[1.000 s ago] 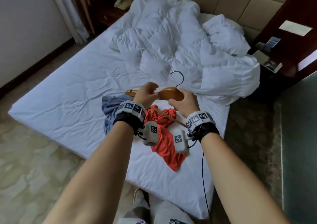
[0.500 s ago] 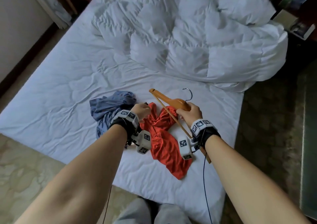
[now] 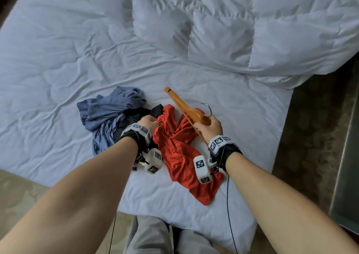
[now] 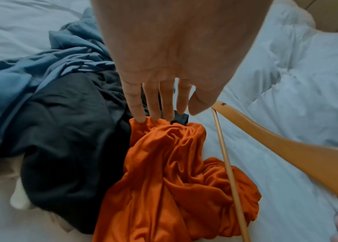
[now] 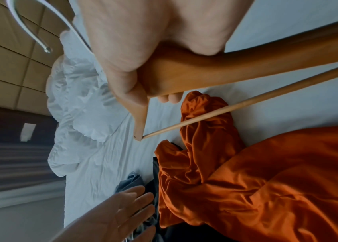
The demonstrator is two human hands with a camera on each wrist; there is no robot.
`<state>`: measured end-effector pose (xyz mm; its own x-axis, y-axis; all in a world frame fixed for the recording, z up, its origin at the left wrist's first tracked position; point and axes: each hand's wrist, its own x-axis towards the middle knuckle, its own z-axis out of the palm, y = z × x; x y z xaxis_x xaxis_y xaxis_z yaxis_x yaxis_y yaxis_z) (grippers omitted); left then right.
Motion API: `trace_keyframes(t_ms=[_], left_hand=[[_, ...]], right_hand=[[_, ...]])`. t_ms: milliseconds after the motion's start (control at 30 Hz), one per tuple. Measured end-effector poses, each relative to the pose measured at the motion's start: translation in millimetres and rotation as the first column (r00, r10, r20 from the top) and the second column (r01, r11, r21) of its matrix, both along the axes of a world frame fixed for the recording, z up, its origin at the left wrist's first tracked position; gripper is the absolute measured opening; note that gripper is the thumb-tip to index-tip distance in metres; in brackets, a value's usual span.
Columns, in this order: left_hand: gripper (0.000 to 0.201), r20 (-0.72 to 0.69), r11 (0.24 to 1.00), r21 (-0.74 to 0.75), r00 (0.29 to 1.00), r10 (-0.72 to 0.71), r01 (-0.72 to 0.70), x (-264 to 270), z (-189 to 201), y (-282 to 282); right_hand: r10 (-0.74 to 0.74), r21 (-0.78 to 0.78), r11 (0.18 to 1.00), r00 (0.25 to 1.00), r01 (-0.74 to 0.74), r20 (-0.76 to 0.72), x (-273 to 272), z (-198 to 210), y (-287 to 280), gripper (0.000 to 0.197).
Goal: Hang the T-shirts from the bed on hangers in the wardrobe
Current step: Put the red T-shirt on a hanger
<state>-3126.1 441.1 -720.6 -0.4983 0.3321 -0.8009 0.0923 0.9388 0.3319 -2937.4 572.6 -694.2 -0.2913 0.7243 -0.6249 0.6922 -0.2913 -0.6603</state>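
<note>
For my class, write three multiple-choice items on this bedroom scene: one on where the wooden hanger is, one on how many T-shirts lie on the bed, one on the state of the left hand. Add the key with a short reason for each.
1. Where is the wooden hanger?
A. Lying flat on the duvet
B. Held in the right hand above the orange T-shirt
C. On the floor beside the bed

2. How many T-shirts lie on the sheet?
A. One
B. Three
C. Five

3. What is the left hand doing?
A. Fingers straight, tips touching the orange T-shirt
B. Gripping the hanger's hook
C. Resting flat on the floor

Key: 1 B, the right hand's fingers curl round the hanger's middle. 2 B, a blue T-shirt, a black T-shirt and the orange one lie together. 3 A, the left wrist view shows straight fingers meeting the orange cloth's edge.
</note>
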Motion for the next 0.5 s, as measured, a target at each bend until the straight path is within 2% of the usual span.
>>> trace_keyframes(t_ms=[167,267,367,433,500], left_hand=[[0.044,-0.070,0.997,-0.009,0.994,-0.078,0.078,-1,-35,23],[0.071,0.006,0.989,-0.065,0.991,-0.136,0.136,1,-55,33],[0.085,0.064,0.978,-0.125,0.985,-0.162,0.169,-4,-81,33],[0.076,0.095,0.972,-0.144,0.980,-0.172,0.185,-7,-100,30],[0.047,0.147,0.978,-0.109,0.976,-0.161,0.178,-6,-97,29]], right_hand=[[-0.037,-0.014,0.999,0.998,0.038,0.048,-10,-24,8,0.027],[-0.017,-0.060,0.998,0.994,0.023,0.109,-11,-36,11,0.030],[0.035,-0.112,0.994,0.989,-0.019,0.146,-13,-44,14,0.020],[0.076,-0.157,0.986,0.983,-0.050,0.164,-15,-49,16,0.013],[0.090,-0.196,0.979,0.984,-0.058,0.157,-17,-51,16,0.011]])
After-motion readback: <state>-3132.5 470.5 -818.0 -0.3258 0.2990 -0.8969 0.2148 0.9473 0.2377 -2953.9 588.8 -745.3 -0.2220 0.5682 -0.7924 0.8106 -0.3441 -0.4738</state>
